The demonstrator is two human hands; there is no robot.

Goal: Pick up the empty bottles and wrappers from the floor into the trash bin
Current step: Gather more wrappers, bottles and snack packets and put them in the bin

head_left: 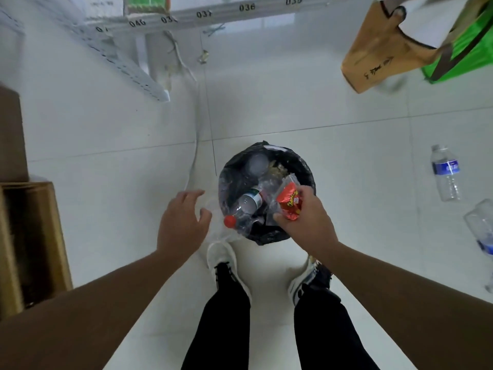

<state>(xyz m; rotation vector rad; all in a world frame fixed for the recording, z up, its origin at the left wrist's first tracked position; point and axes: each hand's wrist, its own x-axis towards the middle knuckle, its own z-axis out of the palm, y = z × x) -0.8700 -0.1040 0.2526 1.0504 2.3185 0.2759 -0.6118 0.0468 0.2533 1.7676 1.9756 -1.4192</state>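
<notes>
A round trash bin (306,166) lined with a black bag stands on the white floor just ahead of my feet. Inside it lies a clear bottle with a red cap (241,209) among other rubbish. My right hand (306,217) is over the bin's right side, shut on a red snack wrapper (289,202) together with a clear plastic wrapper. Left of the bin, my left hand (181,220) hovers with fingers spread, holding nothing, next to a thin clear plastic piece. Two empty clear bottles lie on the floor at the right: one with a blue label (446,173), another at the frame's edge (482,231).
A white metal rack with numbered labels (149,73) stands at the back left, a cable trailing from it. Cardboard boxes (32,244) are at the left. A brown paper bag (378,54) and a green bag (464,57) sit at the back right. My shoes (226,265) touch the bin's near side.
</notes>
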